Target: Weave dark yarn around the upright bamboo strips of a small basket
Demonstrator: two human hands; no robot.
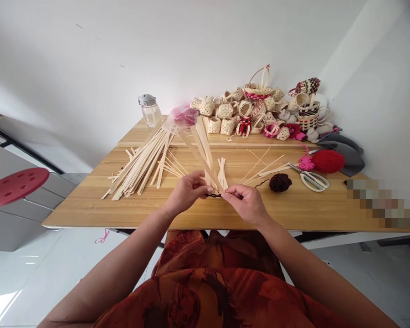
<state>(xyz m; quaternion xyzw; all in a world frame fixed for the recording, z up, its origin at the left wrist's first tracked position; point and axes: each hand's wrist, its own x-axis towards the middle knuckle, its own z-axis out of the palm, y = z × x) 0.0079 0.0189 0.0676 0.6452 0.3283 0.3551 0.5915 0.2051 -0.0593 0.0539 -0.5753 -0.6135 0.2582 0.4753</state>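
Observation:
Near the table's front, my left hand (pixel 190 191) and my right hand (pixel 243 201) pinch a small weave of pale flat wooden strips (pixel 208 159) from either side. The strips stand up and fan away from me between the hands. Dark brown yarn (pixel 214 195) crosses their lower ends, and the fingers partly cover it. To the right of my right hand lies a ball of dark brown yarn (pixel 280 182), its loose end trailing towards the weave. More thin strips (pixel 264 171) are spread on the table beyond that hand.
A big pile of loose strips (pixel 140 166) lies left. Small woven baskets (pixel 225 110) crowd the back. A lidded bottle (pixel 151 111) stands back left, beside a pink plastic bag (pixel 182 117). Scissors (pixel 312 178) and a red yarn ball (pixel 329 161) lie right.

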